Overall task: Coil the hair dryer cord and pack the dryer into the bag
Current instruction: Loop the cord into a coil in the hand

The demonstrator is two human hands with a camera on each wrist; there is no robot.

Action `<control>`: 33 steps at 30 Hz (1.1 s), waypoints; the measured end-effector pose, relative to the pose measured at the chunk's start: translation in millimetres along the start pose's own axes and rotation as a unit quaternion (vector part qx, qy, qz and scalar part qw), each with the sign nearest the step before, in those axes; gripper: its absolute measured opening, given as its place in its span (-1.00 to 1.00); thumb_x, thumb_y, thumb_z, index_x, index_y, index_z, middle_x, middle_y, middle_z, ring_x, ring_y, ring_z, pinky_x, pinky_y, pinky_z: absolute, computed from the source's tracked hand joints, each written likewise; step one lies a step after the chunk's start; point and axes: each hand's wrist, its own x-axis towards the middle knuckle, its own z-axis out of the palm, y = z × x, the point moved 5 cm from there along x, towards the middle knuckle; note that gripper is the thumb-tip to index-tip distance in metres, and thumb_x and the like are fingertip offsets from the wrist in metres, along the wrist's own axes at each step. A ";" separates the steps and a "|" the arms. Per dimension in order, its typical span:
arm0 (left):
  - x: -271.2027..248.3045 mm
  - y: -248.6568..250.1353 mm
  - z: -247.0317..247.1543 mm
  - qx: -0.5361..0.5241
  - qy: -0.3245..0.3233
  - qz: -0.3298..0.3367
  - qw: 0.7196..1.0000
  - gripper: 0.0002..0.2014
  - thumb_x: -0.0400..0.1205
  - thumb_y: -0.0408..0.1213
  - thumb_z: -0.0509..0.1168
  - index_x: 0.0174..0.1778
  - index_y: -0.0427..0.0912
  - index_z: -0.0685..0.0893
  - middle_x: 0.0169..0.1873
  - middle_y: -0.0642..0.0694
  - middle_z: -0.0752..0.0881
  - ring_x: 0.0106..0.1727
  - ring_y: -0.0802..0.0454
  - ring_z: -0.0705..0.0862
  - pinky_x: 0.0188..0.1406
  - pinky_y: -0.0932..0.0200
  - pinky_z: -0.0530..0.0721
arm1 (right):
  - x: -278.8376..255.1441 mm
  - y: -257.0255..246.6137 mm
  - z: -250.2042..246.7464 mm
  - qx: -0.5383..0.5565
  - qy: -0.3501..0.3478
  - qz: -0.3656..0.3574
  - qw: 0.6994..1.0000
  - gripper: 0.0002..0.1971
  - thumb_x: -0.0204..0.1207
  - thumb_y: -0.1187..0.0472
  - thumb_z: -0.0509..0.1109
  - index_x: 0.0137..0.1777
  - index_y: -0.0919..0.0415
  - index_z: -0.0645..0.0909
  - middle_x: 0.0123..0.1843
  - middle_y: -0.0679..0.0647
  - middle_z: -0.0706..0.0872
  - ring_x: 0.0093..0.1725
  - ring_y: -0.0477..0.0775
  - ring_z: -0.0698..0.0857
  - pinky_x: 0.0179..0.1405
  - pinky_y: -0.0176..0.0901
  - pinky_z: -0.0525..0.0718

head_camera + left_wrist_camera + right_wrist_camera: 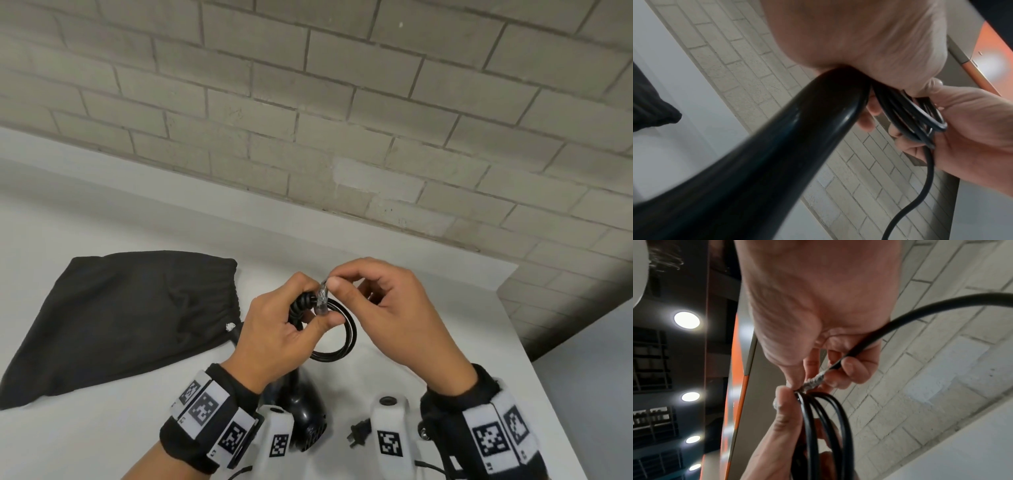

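My left hand (310,308) grips the looped black cord (346,329) together with the end of the hair dryer's handle (777,146), held above the white table (411,308). The dryer's black body (305,411) hangs below that hand, near the table's front. My right hand (334,281) pinches a silvery tie (322,296) at the top of the coil; in the right wrist view the tie (813,383) lies twisted against the loops (824,426). A loose end of cord leads down to the plug (359,433). The black fabric bag (120,318) lies flat at the left.
A grey brick wall (342,102) backs the table. The table's right edge (524,342) drops off close to my right hand. The bag's dark drawstring with a pale tip (231,327) lies by its mouth, just left of my left hand.
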 end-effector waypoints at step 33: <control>-5.9 6.3 1.2 -0.002 0.057 -0.019 0.998 -0.60 0.72 0.14 0.19 0.03 -0.15 0.69 -0.27 0.01 0.76 -0.30 -0.04 0.78 -0.32 -0.15 0.72 | -37.3 32.5 28.9 0.115 -0.001 0.059 0.992 -0.76 0.42 0.31 0.58 -0.25 -0.08 0.69 -0.29 -0.16 0.67 -0.25 -0.10 0.63 -0.13 -0.06 0.69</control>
